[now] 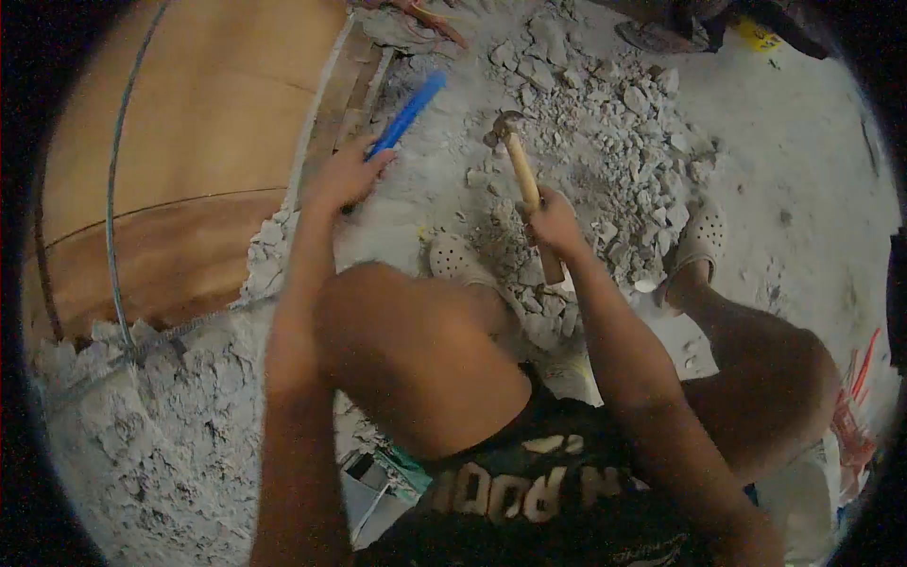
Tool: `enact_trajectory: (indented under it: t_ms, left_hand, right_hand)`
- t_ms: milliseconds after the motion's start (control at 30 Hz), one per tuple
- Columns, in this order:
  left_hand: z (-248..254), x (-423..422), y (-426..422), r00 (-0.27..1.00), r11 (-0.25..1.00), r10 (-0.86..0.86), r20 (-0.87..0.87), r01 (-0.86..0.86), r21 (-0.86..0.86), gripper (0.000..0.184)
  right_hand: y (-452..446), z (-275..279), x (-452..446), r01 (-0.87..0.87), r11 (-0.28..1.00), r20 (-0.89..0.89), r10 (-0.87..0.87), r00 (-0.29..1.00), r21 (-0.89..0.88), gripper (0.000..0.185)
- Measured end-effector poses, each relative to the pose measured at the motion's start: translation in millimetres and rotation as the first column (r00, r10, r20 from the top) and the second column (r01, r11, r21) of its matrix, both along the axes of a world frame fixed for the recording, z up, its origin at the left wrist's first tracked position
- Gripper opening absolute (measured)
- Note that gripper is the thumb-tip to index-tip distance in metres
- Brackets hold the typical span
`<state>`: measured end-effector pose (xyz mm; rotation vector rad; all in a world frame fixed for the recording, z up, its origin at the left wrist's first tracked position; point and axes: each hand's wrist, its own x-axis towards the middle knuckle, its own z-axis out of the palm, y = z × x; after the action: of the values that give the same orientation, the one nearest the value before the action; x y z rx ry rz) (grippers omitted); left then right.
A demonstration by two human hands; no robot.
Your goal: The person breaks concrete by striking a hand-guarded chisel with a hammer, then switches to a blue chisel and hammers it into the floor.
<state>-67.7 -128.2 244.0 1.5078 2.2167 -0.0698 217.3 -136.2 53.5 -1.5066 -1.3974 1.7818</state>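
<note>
My left hand (348, 175) is closed around the lower end of a blue chisel (408, 115), a straight bar that points up and away to the right. Its far end is blurred, beside the broken wall edge. In my right hand (556, 225) is a hammer (521, 170), gripped around the middle of its wooden handle. The metal head is raised at the upper end, over the grey floor and apart from the chisel. The handle's butt sticks out below my fist.
Broken grey rubble (614, 142) is heaped between and beyond my feet, which wear pale clogs (704, 236). To the left are a brown panel (208, 113), a thin upright rod (111, 189) and rough chipped masonry (179, 444). Dark items (680, 28) lie at the far right.
</note>
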Motion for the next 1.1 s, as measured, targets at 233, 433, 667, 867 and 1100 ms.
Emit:
enact_trajectory:
  t_ms: [233, 433, 667, 867, 1100]
  left_hand:
    - [-207, -31, -20, 0.99, 0.99, 0.056, -0.13, -0.071, -0.119, 0.053]
    - [-158, 63, -88, 0.997, 0.968, -0.081, -0.009, 0.077, -0.239, 0.069]
    - [-150, 28, -57, 0.981, 0.999, -0.013, -0.196, 0.004, -0.044, 0.07]
    - [-188, 58, -93, 0.963, 0.832, -0.269, -0.029, 0.217, -0.511, 0.071]
    - [-88, 21, -76, 0.815, 0.808, 0.349, 0.463, -0.012, -0.589, 0.067]
  right_hand:
    - [7, -53, 11, -0.069, 0.994, -0.013, 0.068, 0.998, -0.08, 0.033]
    - [19, -67, 24, -0.148, 0.989, 0.2, 0.148, 0.969, -0.015, 0.036]
    - [32, -26, 25, -0.165, 0.961, 0.123, 0.195, 0.973, -0.223, 0.047]
    - [29, -66, 23, -0.161, 0.985, 0.164, 0.17, 0.972, -0.065, 0.035]
    - [34, -20, 21, -0.135, 0.978, 0.178, 0.162, 0.97, -0.157, 0.036]
